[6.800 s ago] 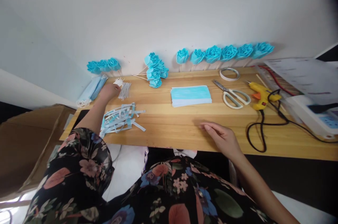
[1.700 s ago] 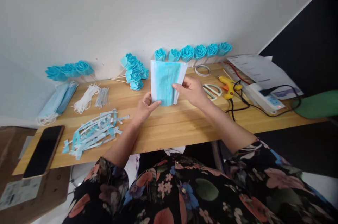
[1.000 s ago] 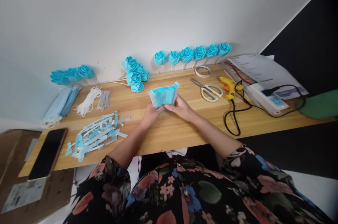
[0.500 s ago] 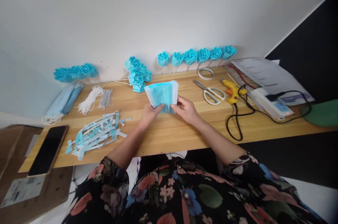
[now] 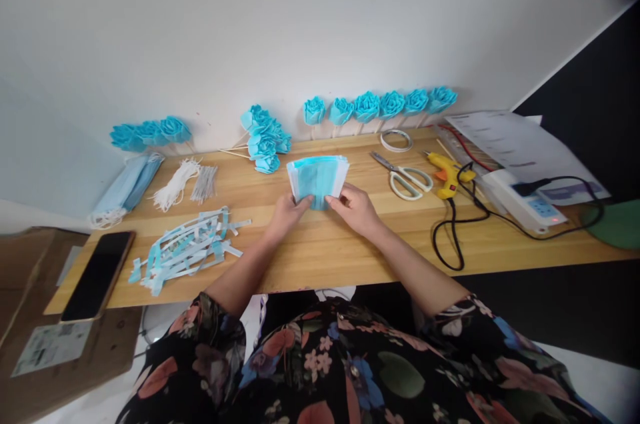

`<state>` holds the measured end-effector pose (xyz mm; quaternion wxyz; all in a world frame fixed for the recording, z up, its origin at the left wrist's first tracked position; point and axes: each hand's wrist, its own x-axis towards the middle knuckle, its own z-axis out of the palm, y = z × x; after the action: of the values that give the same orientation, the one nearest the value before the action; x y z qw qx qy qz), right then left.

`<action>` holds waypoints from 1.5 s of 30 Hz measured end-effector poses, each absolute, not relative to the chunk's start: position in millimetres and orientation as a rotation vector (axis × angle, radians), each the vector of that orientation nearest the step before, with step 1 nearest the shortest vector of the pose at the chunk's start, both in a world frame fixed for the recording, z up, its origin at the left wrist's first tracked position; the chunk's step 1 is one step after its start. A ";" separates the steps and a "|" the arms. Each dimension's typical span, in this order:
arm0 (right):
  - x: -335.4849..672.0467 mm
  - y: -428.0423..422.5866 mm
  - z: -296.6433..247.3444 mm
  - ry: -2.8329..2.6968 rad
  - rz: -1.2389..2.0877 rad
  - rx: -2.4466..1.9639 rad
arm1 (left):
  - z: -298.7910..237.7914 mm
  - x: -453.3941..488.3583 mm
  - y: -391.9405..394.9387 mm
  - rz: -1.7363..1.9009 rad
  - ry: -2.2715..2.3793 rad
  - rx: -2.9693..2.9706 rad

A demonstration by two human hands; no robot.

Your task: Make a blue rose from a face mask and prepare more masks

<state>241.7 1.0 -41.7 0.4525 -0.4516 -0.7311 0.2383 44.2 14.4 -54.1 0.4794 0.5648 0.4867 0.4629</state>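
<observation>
Between my two hands stands a stack of blue and white face mask sheets, fanned wider at its top edge. My left hand pinches the lower left of the stack, thumb in front and fingers behind it. At the lower right, my right hand grips it the same way. The fingers behind the sheets are mostly hidden. Beyond the stack lies a pile of blue fabric roses on sticks. Scissors with white handles rest to the right of my right hand.
Cut strips, white ear loops, grey wires, masks and a phone lie left. More roses line the wall. Right are a tape roll, corded yellow glue gun, power strip and papers.
The stack has shifted slightly right and is held more upright between my hands. The whole view has moved a little, so the table things appear slightly displaced.
</observation>
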 end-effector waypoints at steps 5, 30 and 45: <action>244.0 -0.6 -41.3 -1.762 0.566 -1.081 | -49.4 44.7 9.1 1.250 1.101 1.387; 244.5 -0.9 -37.0 -1.708 0.594 -1.111 | -53.2 44.0 8.7 1.157 1.040 1.339; 243.2 1.8 -45.8 -1.814 0.536 -1.140 | -53.3 40.1 16.6 1.007 1.102 1.585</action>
<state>243.2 1.8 -45.8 0.4498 -0.4609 -0.7336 0.2169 40.1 16.6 -53.3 0.4637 0.6450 0.4485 0.4096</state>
